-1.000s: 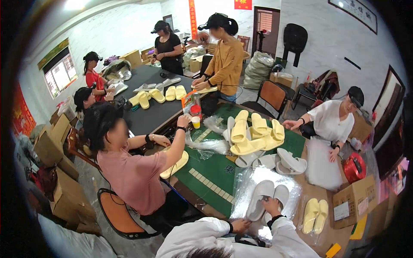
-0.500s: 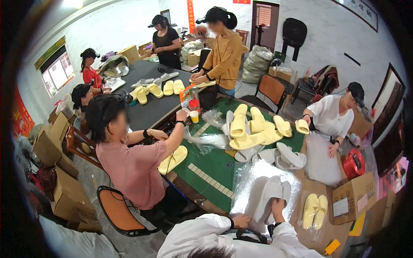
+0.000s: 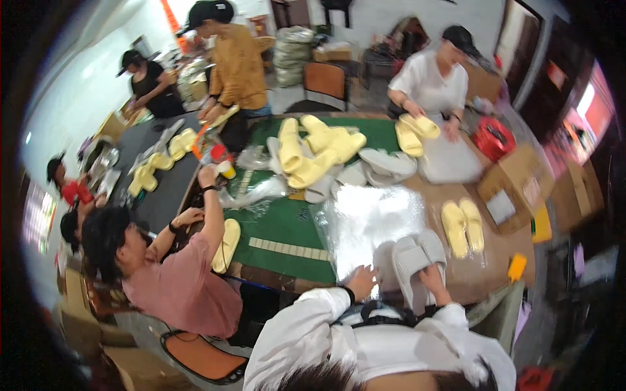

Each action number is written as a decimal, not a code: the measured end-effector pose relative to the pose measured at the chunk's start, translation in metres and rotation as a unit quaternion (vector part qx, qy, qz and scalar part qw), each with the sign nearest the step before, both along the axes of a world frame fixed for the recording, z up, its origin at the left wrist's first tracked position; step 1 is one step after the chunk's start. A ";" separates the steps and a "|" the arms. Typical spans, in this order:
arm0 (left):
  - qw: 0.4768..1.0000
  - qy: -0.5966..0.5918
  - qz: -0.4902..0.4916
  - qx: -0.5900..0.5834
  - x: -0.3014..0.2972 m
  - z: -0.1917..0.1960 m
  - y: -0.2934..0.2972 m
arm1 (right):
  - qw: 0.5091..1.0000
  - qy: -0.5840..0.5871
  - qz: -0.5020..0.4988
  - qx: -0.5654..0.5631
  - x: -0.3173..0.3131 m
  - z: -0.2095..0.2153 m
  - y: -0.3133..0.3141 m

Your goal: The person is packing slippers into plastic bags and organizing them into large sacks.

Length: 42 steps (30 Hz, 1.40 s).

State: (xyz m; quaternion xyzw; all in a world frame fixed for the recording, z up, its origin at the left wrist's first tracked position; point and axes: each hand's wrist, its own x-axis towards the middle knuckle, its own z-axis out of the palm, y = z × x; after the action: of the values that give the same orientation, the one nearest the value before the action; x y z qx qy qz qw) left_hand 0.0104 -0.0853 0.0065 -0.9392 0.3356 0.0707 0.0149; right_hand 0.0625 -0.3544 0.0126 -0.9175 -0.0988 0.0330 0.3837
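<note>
At the near edge of the table my right hand [image 3: 432, 279] grips a pair of light grey slippers [image 3: 407, 255], with its fingers tucked into the opening of one. The slippers stand with their toes pointing away from me. To their left my left hand [image 3: 362, 283] rests with fingers stretched over the near edge of a shiny clear plastic bag [image 3: 355, 225] and holds nothing. A pair of yellow slippers [image 3: 463, 227] in clear plastic lies to the right of the grey pair.
Beyond the plastic is a heap of yellow slippers [image 3: 319, 146] with grey slippers [image 3: 385, 166] beside it. A cardboard box [image 3: 518, 189] and red bag [image 3: 493, 138] stand right. Co-workers surround the tables; one in white [image 3: 433, 78] holds yellow slippers, one in pink [image 3: 186, 287] sits left.
The view has swung to the right. My right hand still grips the grey slippers, which now sit farther right from my left hand. The co-worker in white has brought a yellow slipper nearer another.
</note>
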 end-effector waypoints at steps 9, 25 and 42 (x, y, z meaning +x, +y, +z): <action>0.997 0.027 0.030 -0.068 0.049 0.000 -0.012 | 0.992 0.069 0.030 -0.097 0.003 0.035 0.021; 0.991 0.086 0.079 0.068 0.032 0.004 -0.026 | 0.990 -0.026 -0.034 0.134 -0.059 0.021 -0.013; 0.999 0.003 0.018 -0.040 0.044 -0.024 0.008 | 0.959 0.235 0.066 0.142 -0.089 0.066 0.000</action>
State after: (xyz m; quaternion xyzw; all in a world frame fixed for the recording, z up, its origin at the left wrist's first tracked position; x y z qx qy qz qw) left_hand 0.0549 -0.0771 -0.0170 -0.9448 0.3210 0.0606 -0.0249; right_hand -0.0269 -0.3544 0.0785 -0.8115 -0.0695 0.2583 0.5195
